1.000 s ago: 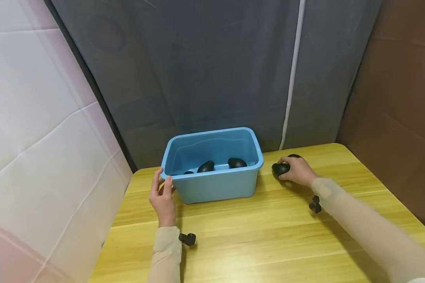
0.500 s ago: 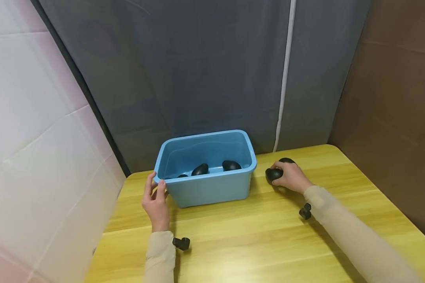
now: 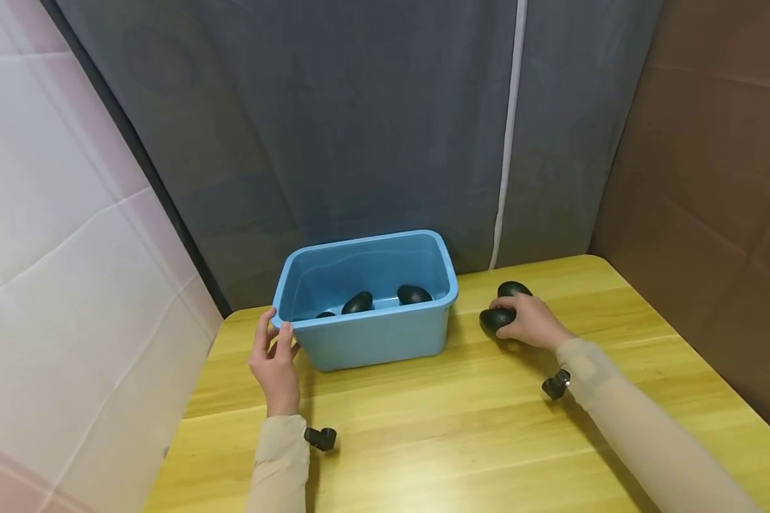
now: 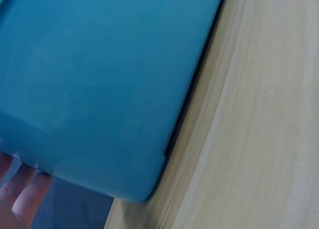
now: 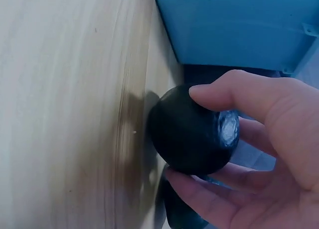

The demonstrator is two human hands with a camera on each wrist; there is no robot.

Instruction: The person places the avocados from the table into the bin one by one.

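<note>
Blue plastic, smooth and round-cornered: the bin (image 3: pixel 366 299) stands on the yellow wooden table (image 3: pixel 462 434), and your left hand (image 3: pixel 274 360) rests at its left front corner, fingers fairly straight, thumb spread, touching the rim. Inside the bin, beyond your fingertips, lie three glossy black stones (image 3: pixel 385 298), rounded like pebbles. To the right, your right hand (image 3: pixel 531 320) curls thumb and fingers round a smooth black stone (image 3: pixel 495 318) sitting on the table just right of the bin. Another black stone (image 3: pixel 513 288) lies just behind those fingers.
</note>
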